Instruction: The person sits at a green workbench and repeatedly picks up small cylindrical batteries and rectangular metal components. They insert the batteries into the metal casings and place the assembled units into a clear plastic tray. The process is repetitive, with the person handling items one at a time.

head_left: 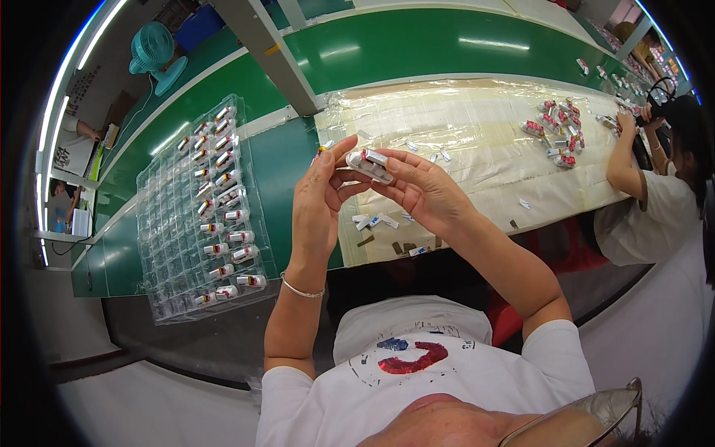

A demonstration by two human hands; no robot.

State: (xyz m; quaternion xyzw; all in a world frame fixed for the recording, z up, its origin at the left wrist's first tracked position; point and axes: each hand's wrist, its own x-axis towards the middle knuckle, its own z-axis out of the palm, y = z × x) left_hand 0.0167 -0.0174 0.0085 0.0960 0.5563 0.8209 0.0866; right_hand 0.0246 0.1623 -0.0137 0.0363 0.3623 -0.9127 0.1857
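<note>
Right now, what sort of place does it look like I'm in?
Most likely a factory workroom for assembly or packing: long green workbenches, a clear compartmented tray partly filled with small white-and-red pieces, and a co-worker near a heap of similar pieces.

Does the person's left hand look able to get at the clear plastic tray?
Probably yes: the clear plastic tray lies to the left hand's left, nothing visible between, though its fingers are at a small white piece.
</note>
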